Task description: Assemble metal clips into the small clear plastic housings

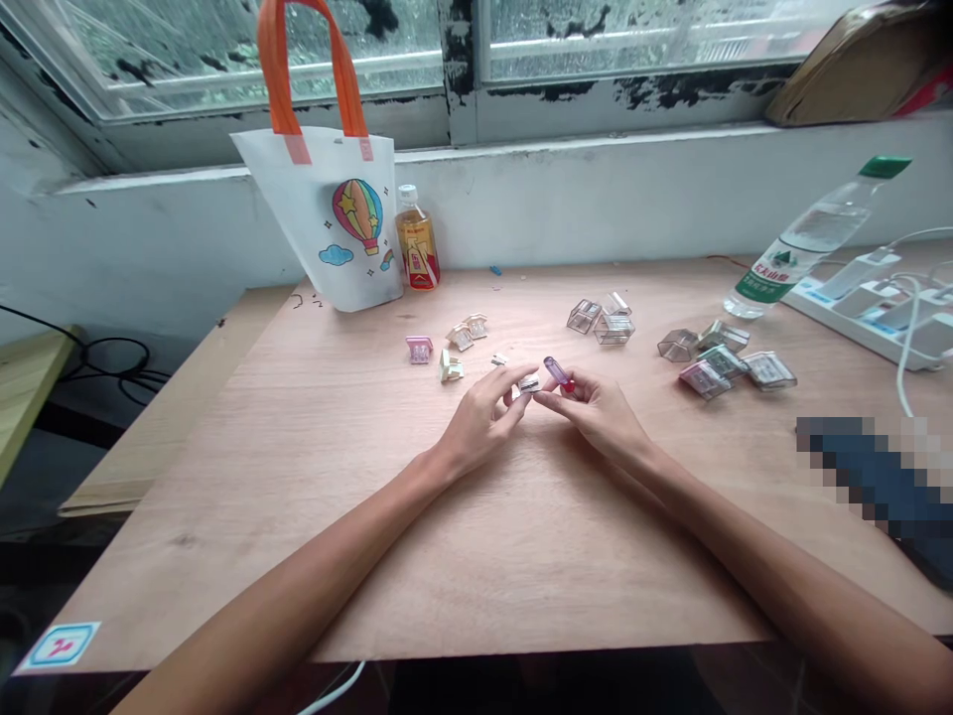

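My left hand [487, 415] pinches a small pencil sharpener piece [528, 383], pale with a metal strip across it. Closed around a small screwdriver [555, 371] with a translucent purple and red handle, my right hand [596, 405] meets the left fingertips at this piece. The screwdriver's tip is too small to make out. Just beyond my left hand lies a small light-coloured part [498, 359]. To its left are a cream piece [450, 366], a pink piece [419, 349] and two beige pieces [461, 337] of similar shape.
Clear plastic cases [614, 327] lie beyond my right hand, with several more, some tinted [707, 378], further right. A water bottle [789, 253] leans near a power strip [871, 318]. At the back left stand a white bag [298, 209] and a drink bottle [418, 243].
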`<state>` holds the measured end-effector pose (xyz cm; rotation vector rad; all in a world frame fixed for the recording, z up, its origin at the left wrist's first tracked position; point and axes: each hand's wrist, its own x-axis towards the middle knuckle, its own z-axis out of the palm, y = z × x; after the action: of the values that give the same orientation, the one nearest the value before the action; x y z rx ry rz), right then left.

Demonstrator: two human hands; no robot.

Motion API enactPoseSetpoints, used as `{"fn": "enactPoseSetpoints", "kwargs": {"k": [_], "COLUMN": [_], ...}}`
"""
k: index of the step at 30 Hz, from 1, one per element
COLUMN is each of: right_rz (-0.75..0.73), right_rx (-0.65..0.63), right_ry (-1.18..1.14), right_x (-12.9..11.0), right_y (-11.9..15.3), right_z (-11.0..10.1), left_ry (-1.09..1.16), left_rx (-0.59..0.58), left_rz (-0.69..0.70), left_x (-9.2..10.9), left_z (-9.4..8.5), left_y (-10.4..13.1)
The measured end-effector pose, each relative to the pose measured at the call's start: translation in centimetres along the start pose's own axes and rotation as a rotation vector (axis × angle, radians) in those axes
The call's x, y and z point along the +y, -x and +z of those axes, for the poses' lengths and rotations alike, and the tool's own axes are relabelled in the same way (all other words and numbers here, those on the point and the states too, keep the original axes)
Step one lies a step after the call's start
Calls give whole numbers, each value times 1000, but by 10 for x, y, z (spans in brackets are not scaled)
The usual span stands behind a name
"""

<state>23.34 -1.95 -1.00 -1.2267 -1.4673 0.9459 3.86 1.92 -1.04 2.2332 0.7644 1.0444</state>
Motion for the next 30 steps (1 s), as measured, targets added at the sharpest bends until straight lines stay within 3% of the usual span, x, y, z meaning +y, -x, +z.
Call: {"fn": "enactPoseSetpoints", "kwargs": {"k": [10,17,20,23,27,30], "right_rz": [-7,4,32,-46,-213,-285], "right_rx": [-36,-102,10,136,301,342], "right_ry": [-59,-183,-249,-259,-18,138], "right_x": [0,-6,-6,-5,-3,-1], "right_y": [0,1,0,-1,-4,-5], "right_z": [0,3,1,-4,-12,-16], "left_ry": [44,212,243,215,97,-47], "left_rx": [-23,-3,5,-6,-56,-125], "left_rz": [-24,-225,-259,-260,-177,-73], "left_x": [4,8,2,-2,0,3], "left_z": [-2,-4,-3,-2,-2,-2], "left_y": [-1,-2,-2,-2,-1,-1]}}
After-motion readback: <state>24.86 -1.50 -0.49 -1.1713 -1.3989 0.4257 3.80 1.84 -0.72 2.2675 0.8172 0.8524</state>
